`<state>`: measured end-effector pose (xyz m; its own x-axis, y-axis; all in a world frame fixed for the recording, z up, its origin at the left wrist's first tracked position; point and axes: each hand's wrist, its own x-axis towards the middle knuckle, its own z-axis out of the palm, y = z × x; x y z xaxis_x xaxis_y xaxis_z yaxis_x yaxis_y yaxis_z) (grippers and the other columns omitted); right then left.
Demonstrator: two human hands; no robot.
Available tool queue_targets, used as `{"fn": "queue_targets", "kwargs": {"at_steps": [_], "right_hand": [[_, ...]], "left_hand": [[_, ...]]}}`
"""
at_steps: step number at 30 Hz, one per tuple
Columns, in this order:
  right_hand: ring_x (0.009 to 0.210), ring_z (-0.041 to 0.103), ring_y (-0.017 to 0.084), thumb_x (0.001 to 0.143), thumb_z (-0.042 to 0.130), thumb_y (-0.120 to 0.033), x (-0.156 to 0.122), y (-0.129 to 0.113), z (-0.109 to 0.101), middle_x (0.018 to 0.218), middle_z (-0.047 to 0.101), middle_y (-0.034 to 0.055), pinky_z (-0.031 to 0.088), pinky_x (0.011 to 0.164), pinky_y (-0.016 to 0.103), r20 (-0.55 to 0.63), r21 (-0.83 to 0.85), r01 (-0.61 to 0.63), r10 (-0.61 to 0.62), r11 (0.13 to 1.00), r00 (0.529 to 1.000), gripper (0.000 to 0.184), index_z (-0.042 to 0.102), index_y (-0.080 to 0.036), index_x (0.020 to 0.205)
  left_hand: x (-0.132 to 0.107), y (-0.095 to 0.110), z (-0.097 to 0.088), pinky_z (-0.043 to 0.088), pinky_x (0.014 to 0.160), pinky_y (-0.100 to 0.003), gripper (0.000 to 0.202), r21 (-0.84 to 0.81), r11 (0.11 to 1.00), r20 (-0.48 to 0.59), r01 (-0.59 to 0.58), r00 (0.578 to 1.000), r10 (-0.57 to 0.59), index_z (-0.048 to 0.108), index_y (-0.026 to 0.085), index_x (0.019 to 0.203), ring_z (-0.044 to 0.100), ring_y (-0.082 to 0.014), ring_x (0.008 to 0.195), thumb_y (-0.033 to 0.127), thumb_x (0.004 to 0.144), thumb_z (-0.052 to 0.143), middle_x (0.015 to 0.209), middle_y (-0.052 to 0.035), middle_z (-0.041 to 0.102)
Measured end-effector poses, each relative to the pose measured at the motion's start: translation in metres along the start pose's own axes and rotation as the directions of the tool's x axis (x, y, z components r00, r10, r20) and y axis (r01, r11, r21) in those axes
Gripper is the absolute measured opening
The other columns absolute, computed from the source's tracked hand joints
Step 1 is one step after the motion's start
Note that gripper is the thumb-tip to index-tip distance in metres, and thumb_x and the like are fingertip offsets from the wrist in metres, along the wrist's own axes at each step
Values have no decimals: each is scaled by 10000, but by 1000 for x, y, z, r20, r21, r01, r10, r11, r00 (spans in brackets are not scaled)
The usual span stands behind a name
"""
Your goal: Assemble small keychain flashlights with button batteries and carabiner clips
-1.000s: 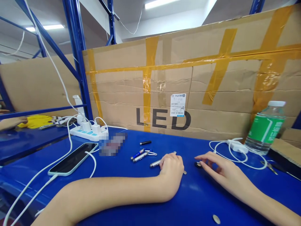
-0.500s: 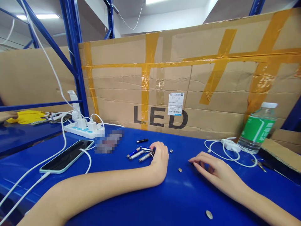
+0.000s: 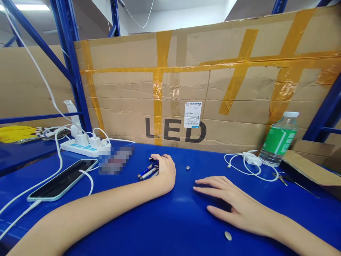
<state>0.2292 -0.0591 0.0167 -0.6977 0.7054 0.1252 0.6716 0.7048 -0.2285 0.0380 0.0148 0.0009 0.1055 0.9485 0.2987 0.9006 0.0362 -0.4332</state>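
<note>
Your left hand [image 3: 165, 174] curls over the blue penlight [image 3: 144, 171], silver penlights [image 3: 147, 174] and black tube [image 3: 150, 159] on the worktop [image 3: 160, 227]; whether its grip has closed on any is impossible to tell, as your fingers hide the contact. Your right hand [image 3: 230, 201] is spread and visibly holds nothing. A hasty left sweep could set those penlights rolling. The metal disc [image 3: 228, 235] (just beside your right hand) and small metal button [image 3: 188, 168] could skid if knocked.

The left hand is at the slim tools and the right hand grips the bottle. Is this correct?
No: the head view shows the right hand open over the blue table, apart from the bottle. The left hand is at the slim tools.
</note>
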Motion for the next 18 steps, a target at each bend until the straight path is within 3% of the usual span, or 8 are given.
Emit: {"fn": "queue_targets", "kwargs": {"at_steps": [4, 9, 15, 18], "right_hand": [[1250, 326, 229, 900, 401, -443, 0, -3, -2, 1360, 409, -7, 301, 1017, 421, 24, -5, 23, -23, 1000, 999, 387, 477, -360, 1271], [1227, 365, 231, 913, 387, -413, 2, 0, 1, 1317, 469, 25, 313, 1004, 418, -18, -19, 30, -31, 999, 999, 380, 524, -287, 1245], [1049, 527, 222, 918, 382, -333, 6, 18, 4, 1117, 616, 65, 391, 905, 416, -203, -100, -58, 36, 993, 978, 327, 621, -201, 1098], [985, 562, 214, 913, 365, -281, 5, 32, 0, 1056, 637, 63, 413, 872, 414, -370, -95, -154, 109, 983, 923, 306, 626, -198, 1050]], "left_hand": [[1, 0, -1, 341, 853, -608, 314, -4, 1000, 21, 20, 1000, -20, 613, -36, 1054, 567, -412, 977, 79, 833, 421, 1022, -281, 605], [8, -4, 3, 362, 842, -599, 382, -67, 995, 23, 75, 997, -74, 585, -30, 1110, 531, -420, 1038, 219, 878, 411, 1091, -300, 567], [16, -11, 6, 367, 792, -608, 454, -106, 991, 67, 82, 995, -75, 589, -83, 1063, 553, -433, 967, 280, 893, 376, 1047, -340, 554], [14, -11, 6, 385, 772, -583, 387, -122, 993, 32, -10, 999, 14, 607, -61, 1025, 567, -401, 940, 194, 890, 348, 1034, -321, 552]]}}
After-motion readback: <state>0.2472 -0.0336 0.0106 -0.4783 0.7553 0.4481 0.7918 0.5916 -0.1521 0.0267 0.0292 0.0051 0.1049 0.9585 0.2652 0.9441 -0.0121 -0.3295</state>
